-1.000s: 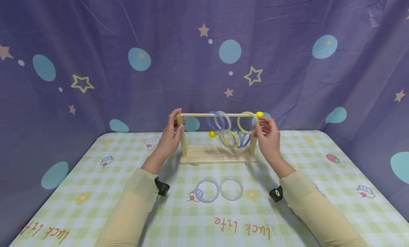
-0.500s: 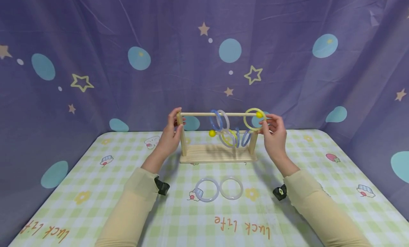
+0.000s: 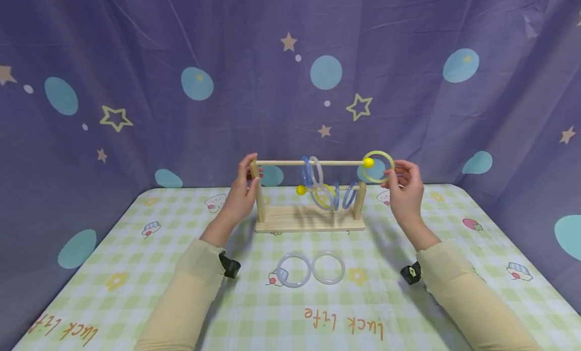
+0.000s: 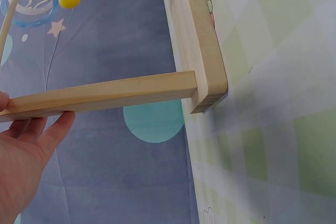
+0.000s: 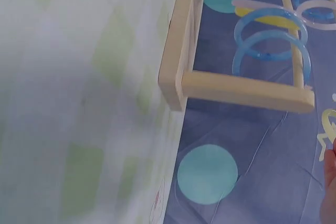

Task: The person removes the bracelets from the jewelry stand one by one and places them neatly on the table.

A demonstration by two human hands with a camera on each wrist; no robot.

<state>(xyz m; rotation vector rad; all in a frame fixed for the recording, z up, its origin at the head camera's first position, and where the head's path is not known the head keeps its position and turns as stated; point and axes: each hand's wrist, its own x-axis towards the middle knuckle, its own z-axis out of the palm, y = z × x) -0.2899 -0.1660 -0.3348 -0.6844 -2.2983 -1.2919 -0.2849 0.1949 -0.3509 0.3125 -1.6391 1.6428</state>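
In the head view, my left hand (image 3: 242,192) grips the top of the left post (image 3: 259,194) of a wooden rack (image 3: 308,220); the left wrist view shows fingers along that post (image 4: 105,92). My right hand (image 3: 407,192) pinches a translucent yellow ring (image 3: 385,154) at the right end of the upper rod (image 3: 281,163). The ring's left side overlaps the yellow end ball (image 3: 368,163); whether it still encircles the ball I cannot tell. A blue ring (image 3: 306,172) and a whitish ring (image 3: 316,170) hang on the upper rod.
Several rings, including a blue ring (image 3: 350,195), hang on the lower rod, which has a yellow ball (image 3: 301,189) at its left end. Two pale rings, a left one (image 3: 280,278) and a right one (image 3: 341,278), lie on the checked tablecloth (image 3: 245,300). Behind hangs a purple curtain (image 3: 254,89).
My right hand has drawn the yellow ring rightward along the upper rod to its ball end. The blue and whitish rings there have turned more edge-on. My left hand has stayed put.
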